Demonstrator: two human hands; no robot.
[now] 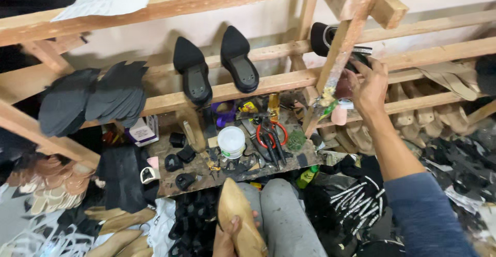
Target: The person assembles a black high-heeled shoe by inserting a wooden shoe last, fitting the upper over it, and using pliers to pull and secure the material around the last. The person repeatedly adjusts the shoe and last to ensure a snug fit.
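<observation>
My left hand (pixel 226 239) grips a tan wooden shoe last (pixel 236 213) held upright over my grey-trousered knees at the bottom centre. My right hand (pixel 370 85) reaches up to the right part of the wooden rack and closes on a dark shoe (pixel 330 37) resting there, partly hidden behind a slanted wooden post (pixel 343 42). Two black pointed shoes (pixel 192 71) (pixel 238 58) lean soles-out on the rack rail to the left of that hand.
A cluttered low bench (pixel 170 177) holds a white pot (pixel 231 141), red-handled pliers (pixel 269 135), black heels and small tools. Black insole cut-outs (pixel 98 99) hang at left. Wooden lasts (pixel 418 115) fill the right shelf, tan soles lie at the lower left.
</observation>
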